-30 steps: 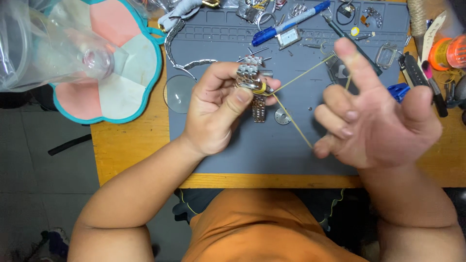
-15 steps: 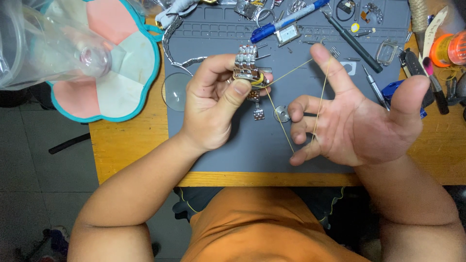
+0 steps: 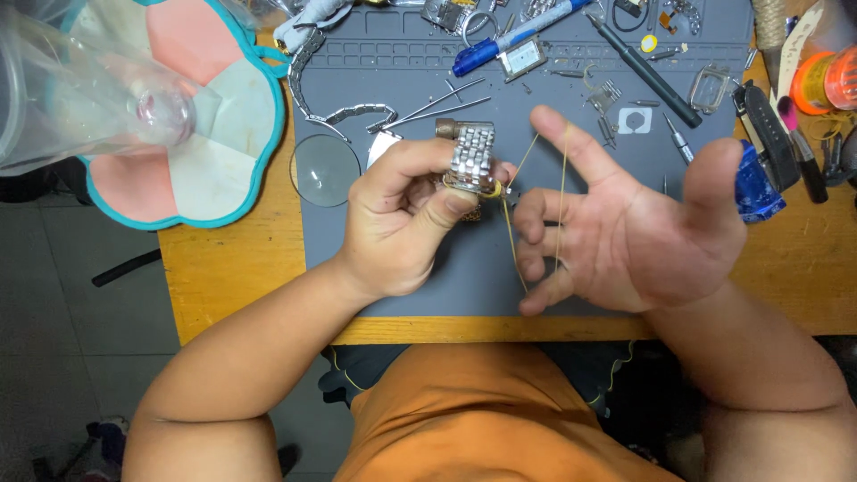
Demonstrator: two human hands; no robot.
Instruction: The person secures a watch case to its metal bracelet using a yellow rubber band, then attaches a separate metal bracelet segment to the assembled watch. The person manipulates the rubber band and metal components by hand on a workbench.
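Observation:
My left hand (image 3: 402, 219) grips a silver metal watch band (image 3: 470, 158) above the grey work mat (image 3: 446, 268), thumb pressed on it. A thin yellow rubber band (image 3: 511, 234) runs from the band to my right hand (image 3: 625, 228), looped over its index finger and little finger. The right hand's fingers are spread, palm facing up, right next to the left hand's fingertips.
On the mat lie a round lens (image 3: 323, 170), a loose metal bracelet (image 3: 344, 114), a blue pen (image 3: 513, 37), a black screwdriver (image 3: 644, 73) and several small parts. A flower-shaped pad (image 3: 223, 116) and clear plastic bag (image 3: 80, 89) sit left; tools and orange spool (image 3: 826, 80) right.
My right hand has moved left toward the left hand, slackening and re-looping the rubber band round its fingers. The left hand has turned the watch band a little.

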